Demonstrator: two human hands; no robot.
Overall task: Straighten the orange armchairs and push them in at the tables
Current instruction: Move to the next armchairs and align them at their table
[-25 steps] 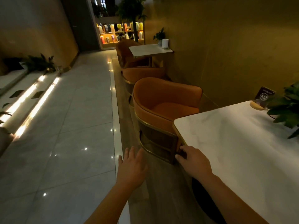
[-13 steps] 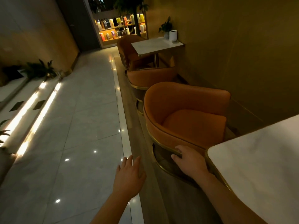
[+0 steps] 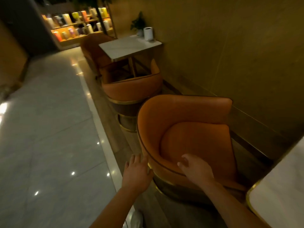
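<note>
The nearest orange armchair [image 3: 189,132] stands turned at an angle beside the white marble table [image 3: 279,195] at the lower right, its seat facing that table. My left hand [image 3: 137,171] lies flat against the outside of its curved armrest, fingers spread. My right hand [image 3: 195,170] rests over the armrest's top rim, fingers loosely curled on it. A second orange armchair [image 3: 131,89] sits with its back to me at a farther marble table [image 3: 128,46], and a third armchair [image 3: 92,50] stands beyond that table.
A wall runs along the right close behind the chairs. To the left lies a glossy tiled aisle [image 3: 49,129] with a raised floor edge [image 3: 102,139]. A white canister [image 3: 148,34] and small plant [image 3: 139,24] sit on the far table. Lit shelves [image 3: 77,27] stand at the back.
I have stepped closer, so the nearest armchair fills more of the view. My left hand moved from the air onto the armrest's outside, and my right hand shifted up onto its rim.
</note>
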